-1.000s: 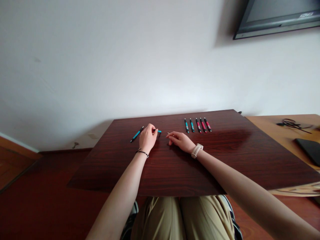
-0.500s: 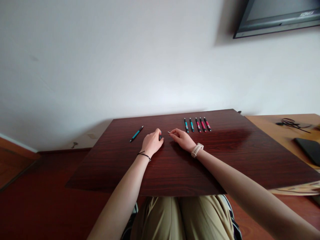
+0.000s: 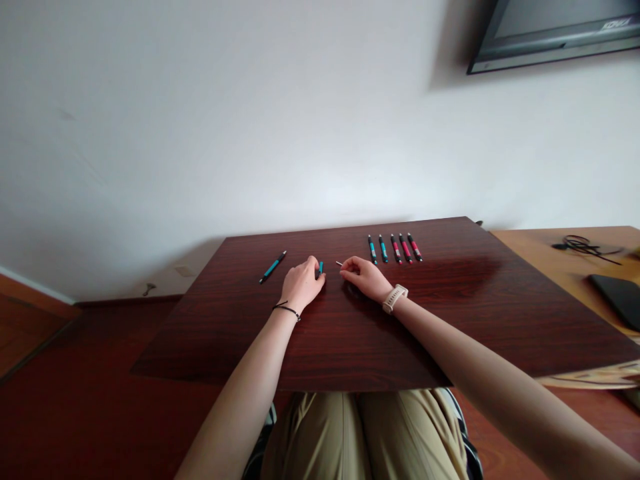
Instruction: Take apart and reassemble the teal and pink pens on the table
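1. While your hands sit this close together at the far middle of the table point(image 3: 350, 347), the biggest risk is the thin refill point(image 3: 339, 264) that your right hand point(image 3: 364, 278) pinches: it is slender and barely shows past the fingertips, so a nudge from the other hand could bend it or flick it away, and it would be hard to spot against the dark wood.

2. Because your left hand point(image 3: 301, 283) is curled shut around the blue pen barrel point(image 3: 321, 268), with only the tip showing, you cannot see much of the opening. Bringing the refill to it at a slant could jam it or scrape the tip.

3. If you press down on the table as you join the two parts, the top may rock; it seems to be a loose board resting over your lap, though its support is hidden.

4. Should your left forearm swing out, it could roll the loose blue pen point(image 3: 273, 267) lying just beyond that hand.

5. The row of finished pens point(image 3: 394, 248), blue and red, lies near your right wrist; a careless pull-back could scatter it.
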A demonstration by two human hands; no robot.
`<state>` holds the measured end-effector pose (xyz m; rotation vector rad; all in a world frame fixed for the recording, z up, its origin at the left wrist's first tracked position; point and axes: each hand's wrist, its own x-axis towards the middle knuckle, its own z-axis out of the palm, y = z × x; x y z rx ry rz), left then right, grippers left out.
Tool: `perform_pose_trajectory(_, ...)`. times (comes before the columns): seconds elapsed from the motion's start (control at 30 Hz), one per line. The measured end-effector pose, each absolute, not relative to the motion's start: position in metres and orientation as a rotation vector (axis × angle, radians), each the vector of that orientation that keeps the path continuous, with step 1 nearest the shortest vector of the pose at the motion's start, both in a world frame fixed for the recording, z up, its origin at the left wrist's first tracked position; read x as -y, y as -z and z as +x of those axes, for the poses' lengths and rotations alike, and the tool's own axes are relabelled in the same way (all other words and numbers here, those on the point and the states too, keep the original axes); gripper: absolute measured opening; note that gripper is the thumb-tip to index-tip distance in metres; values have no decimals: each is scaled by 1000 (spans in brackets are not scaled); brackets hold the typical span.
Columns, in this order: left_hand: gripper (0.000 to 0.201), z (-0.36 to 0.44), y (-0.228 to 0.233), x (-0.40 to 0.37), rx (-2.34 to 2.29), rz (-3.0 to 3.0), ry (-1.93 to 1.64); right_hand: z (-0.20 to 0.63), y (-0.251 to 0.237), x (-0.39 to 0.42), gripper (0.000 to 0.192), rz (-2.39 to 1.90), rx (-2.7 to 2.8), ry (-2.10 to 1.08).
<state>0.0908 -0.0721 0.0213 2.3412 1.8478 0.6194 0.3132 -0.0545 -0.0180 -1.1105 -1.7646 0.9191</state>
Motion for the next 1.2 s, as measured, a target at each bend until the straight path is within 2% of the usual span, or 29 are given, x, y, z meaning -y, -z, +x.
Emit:
perform_pose_trajectory(0.13,15,88,-24,73,-1908,2355,-587,314,16,57,8,-1152,1840,-794)
perform_pose_trajectory(0.27,6,85,-29,74,-2006,2368,-575,313,16,59,16,-1162,1885,-752)
perform_pose_trajectory(0.37,14,82,-31,73,-2064,2378,-634,313,17,57,21,-1175,1871,-728)
perform_pose_trajectory(0.67,21,74,-28,69,-2136,2387,-817,320,16,53,9,-1245,1869,-595)
perform_pose_trajectory(0.9,21,75,-25,67,-2033,2410,-899,319,15,53,10,-1256,1813,-617)
perform_pose_trajectory(1.07,21,82,-26,70,-1733,2529,-887,322,11,52,3,-1162,1680,-721)
perform_pose_trajectory(1.2,21,96,-21,71,-1550,2660,-771,327,11,46,13,-1203,1582,-697)
